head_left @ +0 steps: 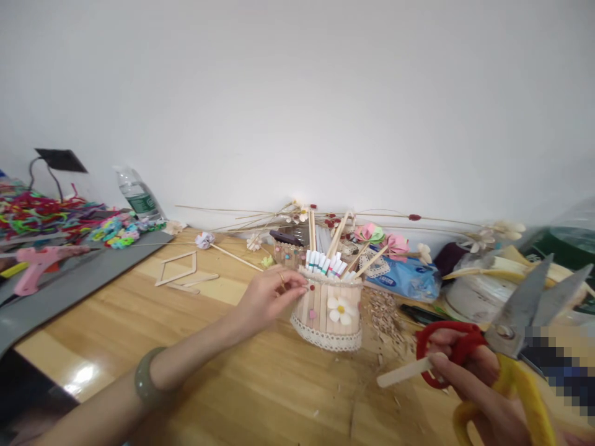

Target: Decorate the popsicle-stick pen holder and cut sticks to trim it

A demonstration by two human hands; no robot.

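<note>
A pen holder (323, 310) covered in craft sticks stands upright on the table, with lace round its base and a white flower on its front. White-capped markers (320, 261) and several long craft sticks rise out of it. My left hand (274, 291) reaches its left upper edge, thumb and fingers closed together at the rim. At the right, my right hand (478, 378) grips large scissors (506, 328) with red and yellow handles, their blades spread and pointing up. Between the thumb and fingers of that same hand is a short craft stick (402, 373).
Wood shavings (388, 316) lie right of the holder. A blue tissue pack (406, 279), dried flower stems and paper flowers (395, 248) sit behind. Loose craft sticks (179, 269), a pink glue gun (32, 266), colourful pipe cleaners (35, 214) and a water bottle (137, 195) are at left.
</note>
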